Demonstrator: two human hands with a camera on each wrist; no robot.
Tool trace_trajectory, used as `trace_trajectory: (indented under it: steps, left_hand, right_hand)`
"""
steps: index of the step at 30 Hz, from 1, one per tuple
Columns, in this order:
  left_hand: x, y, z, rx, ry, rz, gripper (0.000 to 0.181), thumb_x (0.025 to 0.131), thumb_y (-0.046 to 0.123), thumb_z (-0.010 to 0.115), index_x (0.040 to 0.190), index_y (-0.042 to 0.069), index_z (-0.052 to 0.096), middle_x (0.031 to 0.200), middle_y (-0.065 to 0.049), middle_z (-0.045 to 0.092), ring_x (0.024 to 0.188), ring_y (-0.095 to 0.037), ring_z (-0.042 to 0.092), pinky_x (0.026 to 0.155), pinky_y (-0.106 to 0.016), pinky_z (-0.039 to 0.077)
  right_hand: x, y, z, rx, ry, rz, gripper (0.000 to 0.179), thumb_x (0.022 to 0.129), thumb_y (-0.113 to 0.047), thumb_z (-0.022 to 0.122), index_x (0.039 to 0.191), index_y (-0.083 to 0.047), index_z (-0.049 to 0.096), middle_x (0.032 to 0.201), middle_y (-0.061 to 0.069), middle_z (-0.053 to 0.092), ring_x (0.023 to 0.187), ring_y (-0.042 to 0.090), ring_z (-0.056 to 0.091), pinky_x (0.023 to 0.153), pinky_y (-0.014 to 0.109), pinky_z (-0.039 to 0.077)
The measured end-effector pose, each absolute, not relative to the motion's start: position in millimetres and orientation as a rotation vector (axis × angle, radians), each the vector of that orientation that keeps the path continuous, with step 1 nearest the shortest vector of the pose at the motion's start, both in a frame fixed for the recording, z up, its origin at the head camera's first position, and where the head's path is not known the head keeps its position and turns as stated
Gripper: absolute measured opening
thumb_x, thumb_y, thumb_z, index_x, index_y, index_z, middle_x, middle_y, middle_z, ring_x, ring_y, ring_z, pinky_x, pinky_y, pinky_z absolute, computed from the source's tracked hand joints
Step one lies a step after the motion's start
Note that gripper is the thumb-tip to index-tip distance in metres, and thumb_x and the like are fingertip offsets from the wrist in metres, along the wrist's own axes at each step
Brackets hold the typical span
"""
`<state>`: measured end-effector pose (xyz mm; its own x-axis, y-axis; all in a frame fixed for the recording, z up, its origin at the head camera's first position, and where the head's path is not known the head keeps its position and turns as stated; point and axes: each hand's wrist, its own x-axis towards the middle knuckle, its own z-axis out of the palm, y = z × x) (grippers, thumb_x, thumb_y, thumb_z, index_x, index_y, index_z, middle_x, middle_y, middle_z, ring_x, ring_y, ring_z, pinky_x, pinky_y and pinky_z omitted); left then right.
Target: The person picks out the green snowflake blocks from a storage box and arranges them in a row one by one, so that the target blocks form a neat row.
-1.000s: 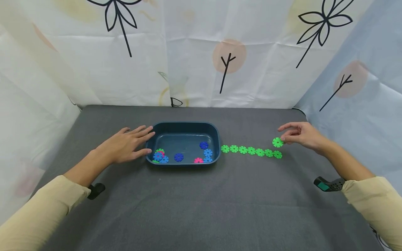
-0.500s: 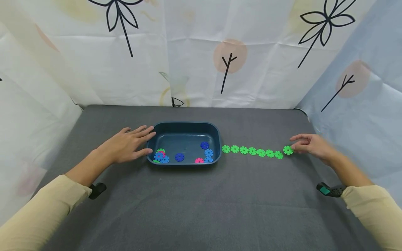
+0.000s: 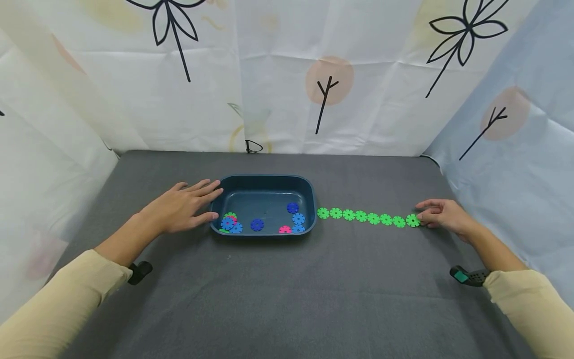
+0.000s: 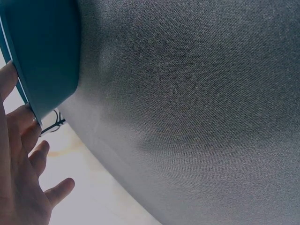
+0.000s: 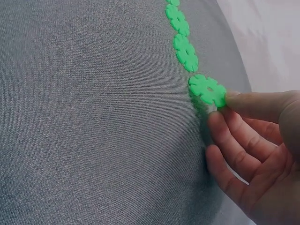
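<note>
My right hand [image 3: 444, 215] pinches a green notched disc [image 5: 207, 90] by its edge, between thumb and fingers. The disc is slightly tilted over the cloth, at the right end of a row of several like green discs [image 3: 360, 216]. That row runs from the right side of a dark blue tray [image 3: 264, 180]. My left hand [image 3: 184, 207] rests with straight, spread fingers on the tray's left rim. In the left wrist view, the fingertips [image 4: 21, 114] touch the tray's outer edge.
Inside the tray lie dark blue discs [image 3: 257, 225], a pink disc [image 3: 284, 230], light blue discs [image 3: 298, 219] and a small mixed pile [image 3: 227, 223] at the left. Grey cloth [image 3: 287, 289] covers the table. A printed white curtain [image 3: 278, 75] hangs behind it.
The right hand has moved right and down with the green disc, from above the row to its right end. The left hand has stayed on the tray rim.
</note>
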<state>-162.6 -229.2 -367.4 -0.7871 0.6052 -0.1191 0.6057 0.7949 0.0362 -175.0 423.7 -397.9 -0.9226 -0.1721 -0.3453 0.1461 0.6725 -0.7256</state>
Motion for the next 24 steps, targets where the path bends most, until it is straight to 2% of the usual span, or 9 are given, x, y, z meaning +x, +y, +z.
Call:
trace_trajectory:
  steps: [9, 16, 21, 24]
  left_hand:
    - [-162, -229, -367, 0.967, 2.859, -0.015, 0.07, 0.101, 0.05, 0.05, 0.154, 0.007, 0.036, 0.161, -0.016, 0.029, 0.147, -0.037, 0.027, 0.109, -0.066, 0.028]
    - [-163, -229, -367, 0.976, 2.858, -0.02, 0.07, 0.101, 0.05, 0.05, 0.154, 0.007, 0.036, 0.16, -0.017, 0.029, 0.147, -0.037, 0.027, 0.109, -0.066, 0.028]
    - [-162, -230, -367, 0.981, 2.857, -0.012, 0.07, 0.101, 0.05, 0.05, 0.154, 0.006, 0.036, 0.16, -0.017, 0.03, 0.147, -0.037, 0.027, 0.109, -0.067, 0.028]
    - [-162, -230, -367, 0.981, 2.86, -0.016, 0.07, 0.102, 0.051, 0.049, 0.154, 0.007, 0.036, 0.16, -0.016, 0.03, 0.147, -0.037, 0.027, 0.109, -0.067, 0.028]
  right_hand:
    - [-174, 420, -397, -0.103, 2.542, -0.96, 0.048, 0.1, -0.017, 0.061, 0.132, 0.017, 0.049, 0.096, 0.014, 0.073, 0.08, 0.012, 0.066, 0.072, 0.03, 0.056]
    - [-187, 416, -385, -0.148, 2.458, -0.852, 0.05, 0.104, -0.022, 0.053, 0.135, 0.016, 0.045, 0.1, 0.011, 0.072, 0.086, 0.018, 0.068, 0.074, 0.033, 0.057]
    - [-201, 402, -365, -0.236, 2.418, -0.722, 0.051, 0.103, -0.022, 0.053, 0.135, 0.016, 0.045, 0.107, 0.018, 0.07, 0.092, 0.027, 0.069, 0.075, 0.04, 0.057]
    - [-207, 389, -352, -0.303, 2.425, -0.664, 0.052, 0.104, -0.025, 0.053, 0.138, 0.014, 0.043, 0.115, 0.025, 0.066, 0.098, 0.032, 0.069, 0.079, 0.046, 0.056]
